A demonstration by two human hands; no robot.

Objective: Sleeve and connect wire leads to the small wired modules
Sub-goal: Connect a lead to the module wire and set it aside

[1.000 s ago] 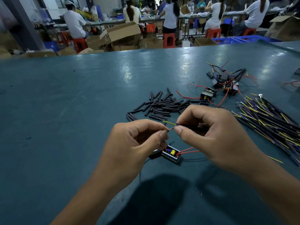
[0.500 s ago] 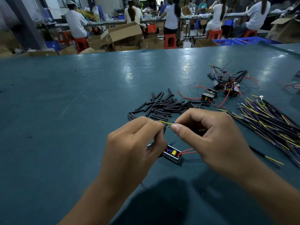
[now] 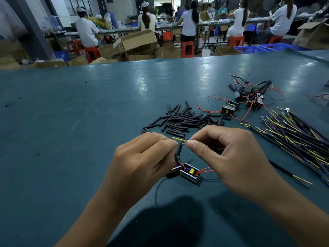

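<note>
Black sleeve (image 3: 179, 151), a short matte tube, stands near upright between the two hands, threaded on a red lead that rises from the module (image 3: 190, 173) on the table (image 3: 89, 122). The left hand (image 3: 142, 161) is curled, thumb and forefinger pinching the top of the sleeve; this probably keeps the tube clear of the joint. The right hand (image 3: 229, 155) is likewise curled, its fingertips pinching a thin yellow wire (image 3: 179, 139) that juts leftward over the sleeve — the two bare ends seem to be brought together there, though the contact itself is too small to tell. The module is a small open black box with a glossy yellow cylinder inside and red leads trailing right. Beyond the hands lies a loose heap of spare sleeves (image 3: 183, 120), within easy reach; to the right, a fan of yellow-tipped dark wires (image 3: 292, 132); farther back, more modules (image 3: 249, 98) tangled in red leads — judged a supply or finished pile.
</note>
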